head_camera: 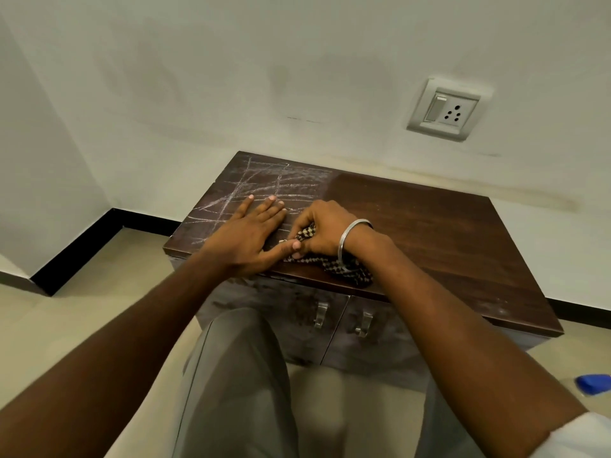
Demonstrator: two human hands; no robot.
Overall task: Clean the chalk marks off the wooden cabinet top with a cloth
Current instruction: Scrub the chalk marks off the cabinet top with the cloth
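Grey trousers (238,375) fill the bottom of the view, both forearms reaching over them to the cabinet top (446,233). The right hand (325,231), a bangle (350,236) at its wrist, has its fingers curled round a bunched checked cloth (344,269) near the front edge, probably gathering it into a pad for wiping. The left hand (254,226) lies flat with straight fingers just at the cloth's 9 o'clock, its thumb touching the cloth, seemingly bracing. Chalk marks (261,183) cross the top's left part, from 10 to 12 o'clock of the cloth; the right part looks clean. The flat hand covers some marks and would block a stroke that way. Two handles (320,314) sit below at 6 o'clock, a wall socket (444,109) at 1 o'clock, and a blue object (593,384) on the floor at 4.
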